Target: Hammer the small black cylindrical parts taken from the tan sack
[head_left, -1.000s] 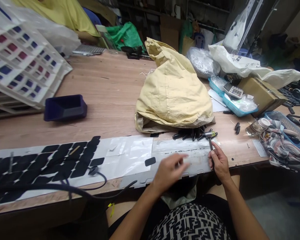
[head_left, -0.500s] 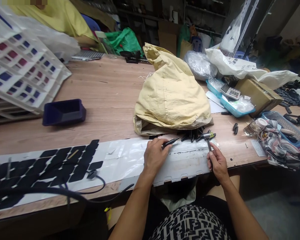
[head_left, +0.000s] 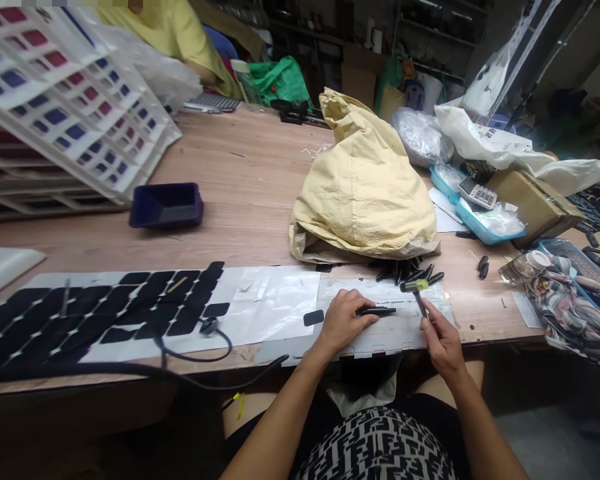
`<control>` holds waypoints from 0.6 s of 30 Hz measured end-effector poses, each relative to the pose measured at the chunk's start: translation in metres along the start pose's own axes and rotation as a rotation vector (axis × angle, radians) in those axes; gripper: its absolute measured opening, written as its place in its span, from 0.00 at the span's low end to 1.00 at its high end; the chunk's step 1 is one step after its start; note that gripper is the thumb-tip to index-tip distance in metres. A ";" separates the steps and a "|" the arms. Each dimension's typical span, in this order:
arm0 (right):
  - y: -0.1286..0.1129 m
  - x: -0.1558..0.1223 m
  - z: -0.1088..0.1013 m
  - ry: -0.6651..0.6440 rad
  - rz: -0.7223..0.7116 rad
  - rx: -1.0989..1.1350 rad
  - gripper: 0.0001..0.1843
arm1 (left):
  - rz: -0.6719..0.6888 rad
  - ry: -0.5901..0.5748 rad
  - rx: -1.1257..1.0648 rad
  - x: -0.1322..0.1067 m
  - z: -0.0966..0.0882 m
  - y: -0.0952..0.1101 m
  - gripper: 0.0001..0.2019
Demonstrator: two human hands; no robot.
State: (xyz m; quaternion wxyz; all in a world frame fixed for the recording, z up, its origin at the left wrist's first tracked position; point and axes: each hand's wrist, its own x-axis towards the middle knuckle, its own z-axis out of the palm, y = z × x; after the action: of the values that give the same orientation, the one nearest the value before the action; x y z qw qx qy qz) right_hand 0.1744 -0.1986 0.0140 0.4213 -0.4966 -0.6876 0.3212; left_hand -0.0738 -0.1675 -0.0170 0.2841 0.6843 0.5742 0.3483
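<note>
My left hand (head_left: 347, 321) is closed on a slim black piece (head_left: 383, 311), held lengthwise over a pale, scuffed board (head_left: 395, 341). What exactly the piece is I cannot make out. In my right hand (head_left: 443, 340) is a small hammer (head_left: 422, 305), gripped by its dark handle. Its head, with a yellow-green part, points away from me, up and right of the black piece and apart from it. Just beyond the hammer lies a loose pile of similar black pieces (head_left: 400, 272). A flat black rounded pad (head_left: 314, 317) lies left of my left hand.
A big yellow cloth sack (head_left: 363, 193) stands behind the pile. Rows of black pads (head_left: 150, 307) lie on a white sheet at left, with a black cable (head_left: 180, 377) across. Also around are a purple bin (head_left: 166, 205), white crate (head_left: 85, 100), clear jar (head_left: 524, 267) and person in yellow (head_left: 175, 40).
The whole view has shifted. My left hand has drawn the black piece nearer to me and laid it level over the board. The hammer's head has tilted. The black pad now shows beside my hand.
</note>
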 end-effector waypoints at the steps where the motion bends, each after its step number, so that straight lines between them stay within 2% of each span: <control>1: -0.006 -0.002 0.001 -0.037 -0.062 -0.064 0.23 | -0.004 0.001 -0.006 0.000 0.000 0.001 0.09; 3: -0.017 -0.007 0.004 -0.133 -0.162 -0.167 0.23 | -0.015 0.005 -0.010 0.000 0.000 0.002 0.09; 6: -0.027 -0.012 0.010 -0.223 -0.221 -0.297 0.26 | -0.034 0.008 -0.011 0.000 0.000 0.005 0.08; 11: -0.028 -0.015 0.020 -0.194 -0.259 -0.411 0.28 | -0.047 -0.006 -0.011 0.002 -0.002 0.007 0.06; 15: -0.026 -0.015 0.024 -0.228 -0.255 -0.512 0.28 | -0.056 -0.008 -0.014 0.003 -0.003 0.009 0.05; 18: -0.027 -0.014 0.023 -0.204 -0.236 -0.488 0.28 | -0.052 0.000 -0.017 0.002 -0.003 0.009 0.06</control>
State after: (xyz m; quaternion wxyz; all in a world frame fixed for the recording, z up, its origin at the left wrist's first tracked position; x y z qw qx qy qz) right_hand 0.1443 -0.2204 0.0235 0.2523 -0.4651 -0.8363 0.1433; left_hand -0.0704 -0.1668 -0.0079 0.2988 0.6666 0.5889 0.3458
